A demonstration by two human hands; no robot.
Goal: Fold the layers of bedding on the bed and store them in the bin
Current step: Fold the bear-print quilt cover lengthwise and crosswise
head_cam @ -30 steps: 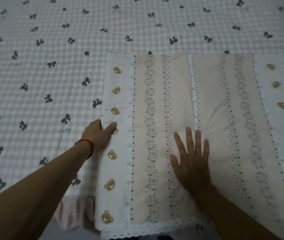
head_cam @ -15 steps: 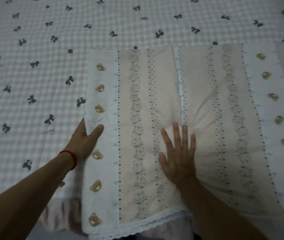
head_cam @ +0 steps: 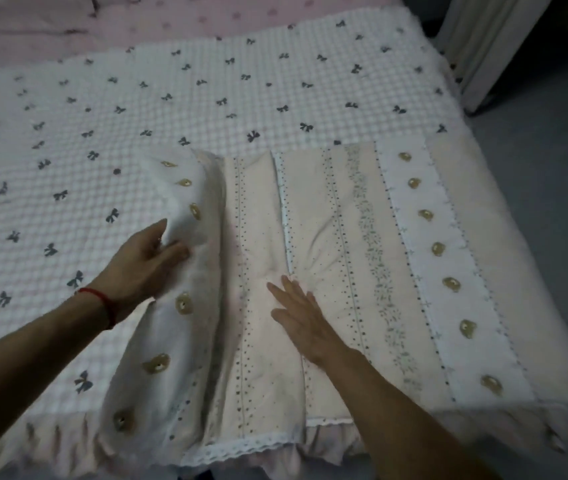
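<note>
Fingers of my left hand point(head_cam: 144, 261) are curling around the left edge of the folded quilt point(head_cam: 338, 258), pinching the white strip with the small bear faces point(head_cam: 185, 303) and lifting it off the bed. That strip is standing up in a soft ridge, tilting over toward the middle of the quilt, with its underside in shadow. A red string bracelet point(head_cam: 100, 301) is sitting on that wrist.

My right hand point(head_cam: 301, 317) is lying flat and spread on the cream middle panel, palm down, fingers slightly fanned and closing on nothing; the padding is dimpling under the fingertips beside the dotted seam.

The quilt is lying at the near right part of the bed, its lace-trimmed near edge point(head_cam: 237, 448) hanging just over the side. Its right part is staying flat, showing a leafy stripe and a second row of bear faces near the far right edge.

Beneath it, the white checked sheet with dark bows point(head_cam: 137, 109) is covering the mattress, and a pink ruffle point(head_cam: 50, 441) is showing along the near side. Pink bedding point(head_cam: 206, 22) is bunching at the far end. I am seeing no bin from this angle.
</note>
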